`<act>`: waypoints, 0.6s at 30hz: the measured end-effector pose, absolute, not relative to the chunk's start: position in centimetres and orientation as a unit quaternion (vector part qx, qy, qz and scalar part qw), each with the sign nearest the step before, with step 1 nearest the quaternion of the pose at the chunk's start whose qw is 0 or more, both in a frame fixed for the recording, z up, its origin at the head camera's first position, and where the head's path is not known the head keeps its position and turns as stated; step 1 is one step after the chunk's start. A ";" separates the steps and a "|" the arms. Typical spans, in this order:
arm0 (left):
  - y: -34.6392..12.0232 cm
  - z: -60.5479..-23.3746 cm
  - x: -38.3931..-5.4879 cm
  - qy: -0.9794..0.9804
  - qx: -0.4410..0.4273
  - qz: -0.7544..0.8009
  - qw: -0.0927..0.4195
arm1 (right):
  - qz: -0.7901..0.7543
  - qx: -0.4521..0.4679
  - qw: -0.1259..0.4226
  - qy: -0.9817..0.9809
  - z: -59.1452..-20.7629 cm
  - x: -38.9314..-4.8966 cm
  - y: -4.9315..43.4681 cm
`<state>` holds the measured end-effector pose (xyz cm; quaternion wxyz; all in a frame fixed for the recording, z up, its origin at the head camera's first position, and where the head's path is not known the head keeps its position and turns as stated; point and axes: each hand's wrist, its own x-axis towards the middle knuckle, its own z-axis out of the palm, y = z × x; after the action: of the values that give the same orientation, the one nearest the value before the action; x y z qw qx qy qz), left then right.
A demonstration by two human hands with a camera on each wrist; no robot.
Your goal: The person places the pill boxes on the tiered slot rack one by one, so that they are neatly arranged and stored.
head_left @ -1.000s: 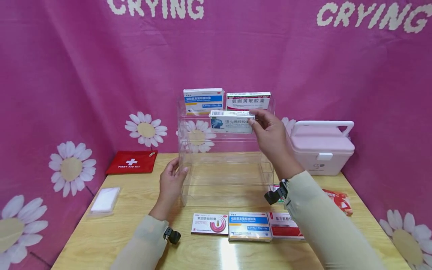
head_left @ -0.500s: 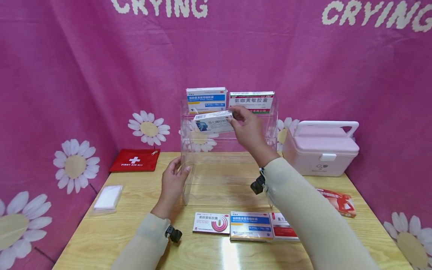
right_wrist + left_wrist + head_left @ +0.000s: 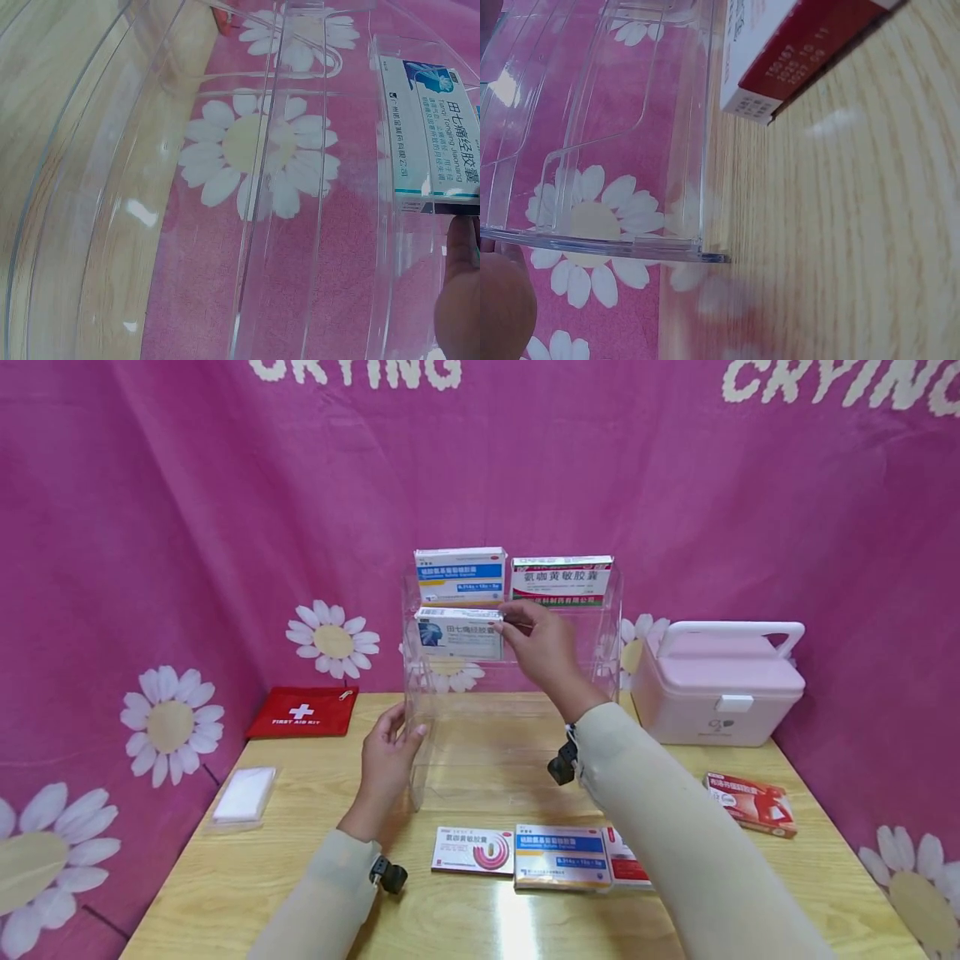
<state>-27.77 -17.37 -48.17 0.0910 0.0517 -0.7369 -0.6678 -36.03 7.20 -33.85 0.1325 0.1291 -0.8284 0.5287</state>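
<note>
A clear plastic tiered rack (image 3: 510, 706) stands on the table. My right hand (image 3: 549, 645) pinches the right end of a white and pale-blue medicine box (image 3: 459, 636), upright at the left of the rack's second tier. In the right wrist view the same medicine box (image 3: 431, 131) is at the right edge, fingers under its end. My left hand (image 3: 387, 760) grips the rack's left side, its thumb (image 3: 506, 307) showing in the left wrist view. On the top tier are a blue-and-white medicine box (image 3: 461, 575) and a green-and-red medicine box (image 3: 562, 582).
Before the rack lie a pink-ringed box (image 3: 472, 850), a blue-and-yellow box (image 3: 561, 858) and a red-and-white box (image 3: 628, 860), partly behind my sleeve. A red box (image 3: 752, 804) and pink case (image 3: 720, 693) are at right; a red pouch (image 3: 303, 712) and white packet (image 3: 244, 795) at left.
My right hand has moved left with the white and pale-blue medicine box, which was tilted half a second ago and is level now at the second tier's left. My left hand stays on the rack.
</note>
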 end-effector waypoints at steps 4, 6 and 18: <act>-17.5 -48.1 -27.9 -0.738 0.049 -0.666 0.097 | 0.520 0.140 0.127 -0.833 -33.7 -36.2 6.9; -17.5 -48.1 -27.9 -0.736 0.046 -0.668 0.098 | 0.522 0.143 0.122 -0.832 -33.8 -36.1 7.0; -17.5 -48.2 -27.7 -0.733 0.036 -0.672 0.099 | 0.503 0.251 0.082 -0.823 -33.3 -30.4 15.4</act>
<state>-27.72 -17.46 -48.23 0.0990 0.0356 -0.7327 -0.6724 -30.37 15.36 -33.27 0.0819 0.2510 -0.8229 0.5031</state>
